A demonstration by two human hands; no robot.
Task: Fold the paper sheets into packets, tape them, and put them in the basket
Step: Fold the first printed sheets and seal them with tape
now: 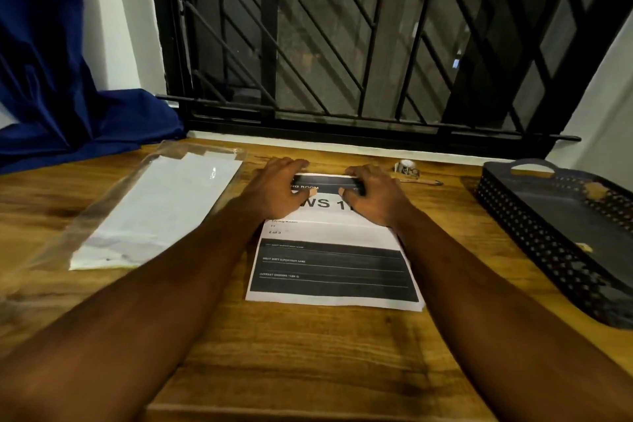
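Observation:
A printed paper sheet (334, 264) with black bands lies flat in the middle of the wooden table. My left hand (279, 187) and my right hand (375, 193) both rest on its far edge, fingers curled over the top black band and pinching the paper. A black perforated basket (534, 233) stands at the right, apart from the sheet. A small tape roll (407, 168) lies beyond my right hand near the window sill.
A clear plastic sleeve holding white sheets (154, 212) lies at the left. A pen-like stick (423, 181) lies by the tape. Blue cloth (61, 106) hangs at the far left. A barred window (359, 44) closes off the back of the wooden table (308, 353).

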